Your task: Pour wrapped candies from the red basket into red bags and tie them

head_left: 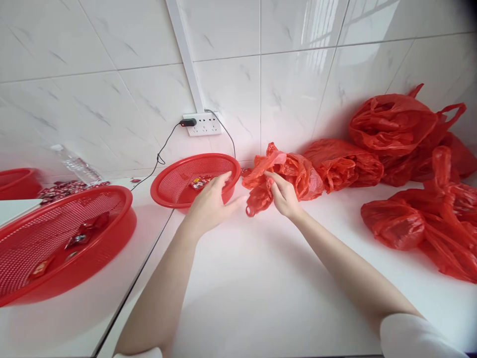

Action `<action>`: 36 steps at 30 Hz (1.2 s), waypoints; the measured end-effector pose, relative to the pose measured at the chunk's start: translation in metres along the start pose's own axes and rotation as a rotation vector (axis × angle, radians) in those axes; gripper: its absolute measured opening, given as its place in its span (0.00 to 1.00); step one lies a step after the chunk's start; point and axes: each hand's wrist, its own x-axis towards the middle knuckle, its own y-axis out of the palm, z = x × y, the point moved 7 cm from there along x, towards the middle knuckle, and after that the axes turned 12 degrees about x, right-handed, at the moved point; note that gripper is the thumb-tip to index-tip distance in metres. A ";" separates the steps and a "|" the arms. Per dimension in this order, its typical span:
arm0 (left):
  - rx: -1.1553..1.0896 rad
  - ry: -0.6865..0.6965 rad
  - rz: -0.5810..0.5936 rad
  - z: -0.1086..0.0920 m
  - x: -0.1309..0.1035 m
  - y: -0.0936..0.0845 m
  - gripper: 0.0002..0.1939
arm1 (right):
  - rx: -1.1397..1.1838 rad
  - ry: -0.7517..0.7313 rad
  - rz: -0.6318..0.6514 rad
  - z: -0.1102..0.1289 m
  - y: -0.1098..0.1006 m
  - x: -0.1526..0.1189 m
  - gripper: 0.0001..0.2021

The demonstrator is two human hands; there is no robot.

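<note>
Two hands of mine are over the white table (253, 303). With the right hand (286, 198) I pinch a red bag (308, 180) between thumb and fingers; its body lies near the wall (238, 89). My left hand (208, 206) is wide, thumb apart from fingers, by the small basket (169, 186); contact cannot be determined. Further bags (393, 226) lie to the right.
</note>
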 end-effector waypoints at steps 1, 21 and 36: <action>-0.048 0.012 0.009 -0.004 0.000 0.004 0.40 | 0.054 -0.015 0.016 0.012 0.003 0.001 0.19; -1.136 -0.159 0.378 -0.018 -0.001 0.063 0.15 | 0.641 0.324 -0.052 0.035 -0.027 0.016 0.15; -1.110 -0.059 0.120 0.020 0.012 0.005 0.12 | 0.958 0.250 -0.275 0.024 -0.119 0.021 0.12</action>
